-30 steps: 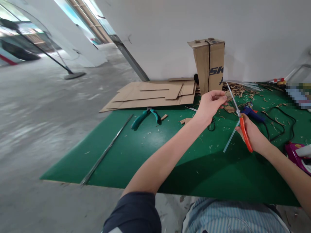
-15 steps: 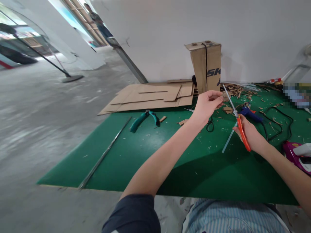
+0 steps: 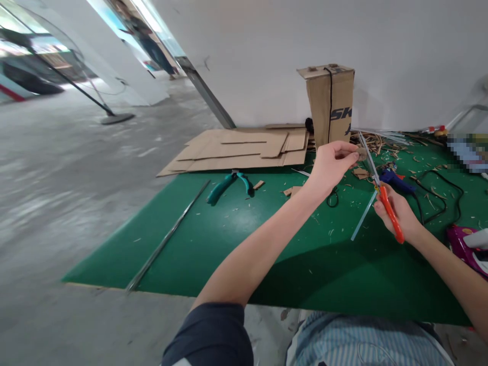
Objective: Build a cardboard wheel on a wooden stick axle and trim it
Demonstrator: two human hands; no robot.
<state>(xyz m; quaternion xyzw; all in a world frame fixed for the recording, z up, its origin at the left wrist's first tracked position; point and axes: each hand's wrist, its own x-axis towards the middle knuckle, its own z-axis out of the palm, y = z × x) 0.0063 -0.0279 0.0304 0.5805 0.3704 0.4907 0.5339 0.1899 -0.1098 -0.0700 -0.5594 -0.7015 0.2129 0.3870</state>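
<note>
Green-topped table (image 3: 236,234) against white wall (image 3: 259,66). Left hand (image 3: 331,165) pinches small brown cardboard piece (image 3: 362,154) above table, by edge, apparently exposing rim to blades. Right hand (image 3: 405,216) grasps orange-handled metal scissors (image 3: 389,211), blades angled away from body.

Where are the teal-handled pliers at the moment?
In the head view, the pliers lie left of centre on the green table, just in front of the flat cardboard sheets.

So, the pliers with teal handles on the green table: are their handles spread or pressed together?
Spread: the two handles of the teal-handled pliers slope apart from the head, with green table showing between them.
</note>
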